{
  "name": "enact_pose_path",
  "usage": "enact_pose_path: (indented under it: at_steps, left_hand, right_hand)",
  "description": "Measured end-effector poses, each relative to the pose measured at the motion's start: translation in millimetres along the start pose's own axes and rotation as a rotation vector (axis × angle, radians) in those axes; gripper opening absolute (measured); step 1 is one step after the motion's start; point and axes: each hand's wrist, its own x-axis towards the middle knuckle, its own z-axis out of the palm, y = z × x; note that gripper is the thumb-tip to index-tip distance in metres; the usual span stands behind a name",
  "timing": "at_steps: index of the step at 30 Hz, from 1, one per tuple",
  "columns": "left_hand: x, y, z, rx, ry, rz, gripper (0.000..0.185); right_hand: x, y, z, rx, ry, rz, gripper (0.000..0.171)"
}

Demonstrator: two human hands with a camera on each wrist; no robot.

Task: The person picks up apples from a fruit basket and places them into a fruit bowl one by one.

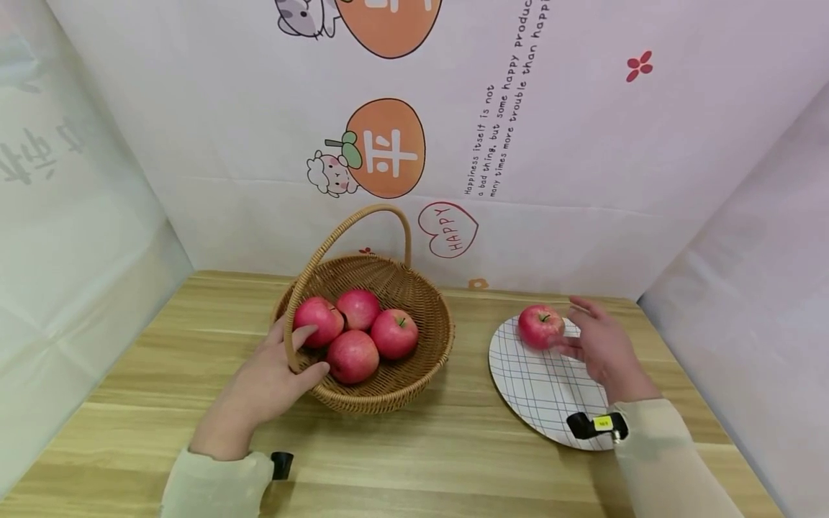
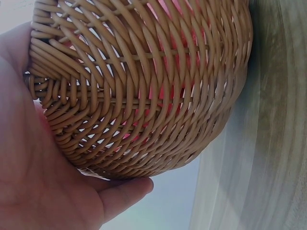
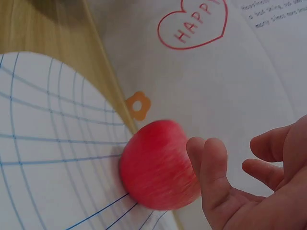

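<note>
My left hand rests against a tan woven wicker basket holding four pinkish-red apples. By my right hand, another pinkish-red apple sits on a round white plate with a blue grid pattern. The light wooden table shows pale streaked grain.

What the woven basket, the hands and the picture edges hide

In the left wrist view the tan woven wicker basket fills the frame, cut off at the top and left edges; the red apples inside it show only as red glints through the weave, too broken up to count. The left hand beside the basket runs off the bottom and left edges. In the right wrist view the single red apple is blurred, the white blue-gridded round plate under it is cut off on the left, and the right hand is cropped at the right.
</note>
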Motion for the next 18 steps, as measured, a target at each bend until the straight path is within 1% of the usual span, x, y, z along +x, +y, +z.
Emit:
enact_pose_path:
  at_steps: [3,5,11,18]
  left_hand:
    - [-0.5,-0.6,-0.2,-0.002,0.007,0.003,0.071]
    - [-0.6,-0.8,-0.1,-0.005,0.008,0.005,0.072]
    - [-0.3,-0.7,0.1,-0.006,0.012,0.001,0.073]
    - [0.2,-0.7,0.4,-0.002,0.007,-0.014,0.074]
  right_hand:
    - [-5,-9,3,-0.019,0.015,-0.036,0.06]
    - [-9,-16,5,-0.011,0.011,-0.058,0.06]
    - [-24,-35,16,0.064,-0.022,-0.124,0.06]
    - [-45,-59,38,0.156,-0.087,-0.208,0.06]
